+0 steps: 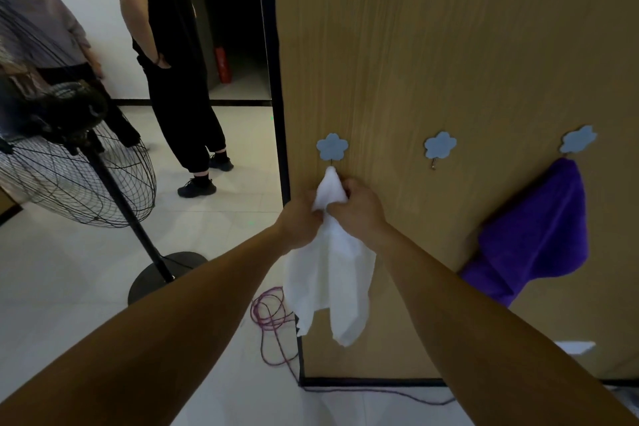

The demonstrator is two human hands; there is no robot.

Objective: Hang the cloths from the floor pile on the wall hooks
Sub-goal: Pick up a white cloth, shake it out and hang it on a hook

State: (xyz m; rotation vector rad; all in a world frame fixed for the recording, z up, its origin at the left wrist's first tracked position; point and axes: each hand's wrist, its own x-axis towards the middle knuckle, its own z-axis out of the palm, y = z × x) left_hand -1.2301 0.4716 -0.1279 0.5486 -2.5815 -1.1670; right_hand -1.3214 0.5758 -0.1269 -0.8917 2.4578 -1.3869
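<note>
A white cloth (328, 273) hangs against the wooden wall (449, 45), its top corner reaching the left blue flower hook (332, 147). My left hand (301, 221) grips the cloth's bunched neck from the left. My right hand (356, 206) pinches it from the right, just under the hook. The middle flower hook (440, 145) is bare. A purple cloth (539, 232) hangs from the right flower hook (578, 139). The floor pile is hidden from view.
A standing fan (79, 162) with a round black base (162, 277) is on the left. A purple cord (273, 318) lies on the tiled floor by the wall's edge. Two people stand at the back left near a dark doorway (238, 10).
</note>
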